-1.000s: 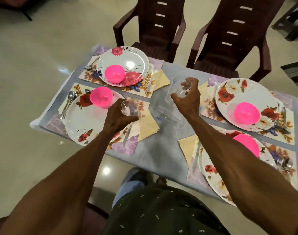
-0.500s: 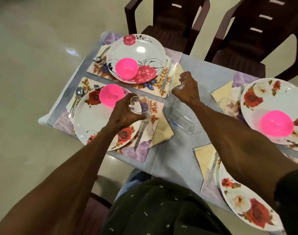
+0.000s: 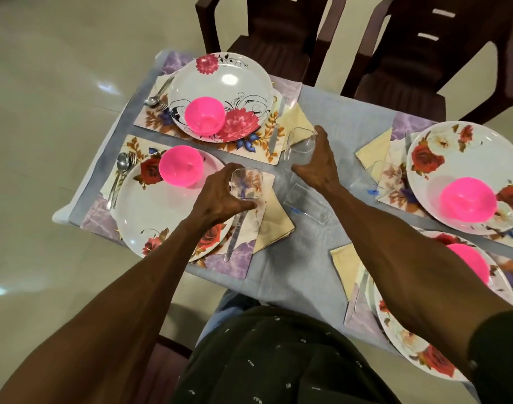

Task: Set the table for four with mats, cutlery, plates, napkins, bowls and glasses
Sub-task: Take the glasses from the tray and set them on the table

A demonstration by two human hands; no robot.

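Two clear square-sided glasses: left hand [image 3: 220, 196] grips one [image 3: 246, 183], right hand [image 3: 319, 167] other [image 3: 300, 147].

No text, label, brand, number or sign can be read anywhere; the floral white plates and patterned place mats carry only pictures, no lettering.

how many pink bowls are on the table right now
4. One bowl on the far-left plate, one on the near-left plate, one on the far-right plate, and one on the near-right plate, partly hidden behind the right forearm.
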